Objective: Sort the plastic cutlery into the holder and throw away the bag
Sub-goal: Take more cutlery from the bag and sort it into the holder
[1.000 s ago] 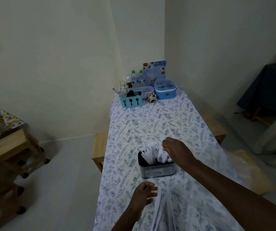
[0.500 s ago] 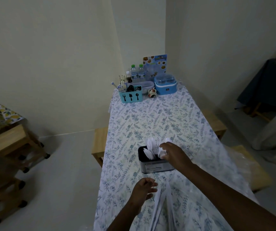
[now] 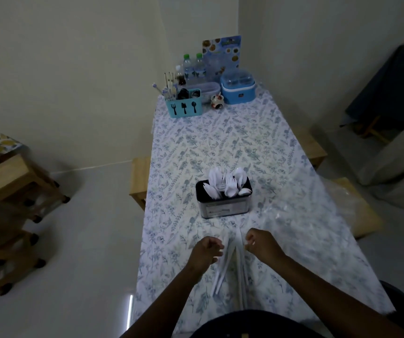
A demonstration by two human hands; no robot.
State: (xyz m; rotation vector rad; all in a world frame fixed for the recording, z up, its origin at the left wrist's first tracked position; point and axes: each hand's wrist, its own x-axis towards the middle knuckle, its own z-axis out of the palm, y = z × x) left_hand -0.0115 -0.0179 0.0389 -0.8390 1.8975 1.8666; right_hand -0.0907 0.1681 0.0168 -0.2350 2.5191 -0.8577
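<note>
1. The left hand is curling its fingers against the loose cutlery; I cannot tell whether it is gripping any.
2. The holder is standing just beyond the hands, holding white spoons and forks.
3. The right hand is pinching one piece of the loose cutlery.
4. The clear bag is lying right of the holder.
</note>
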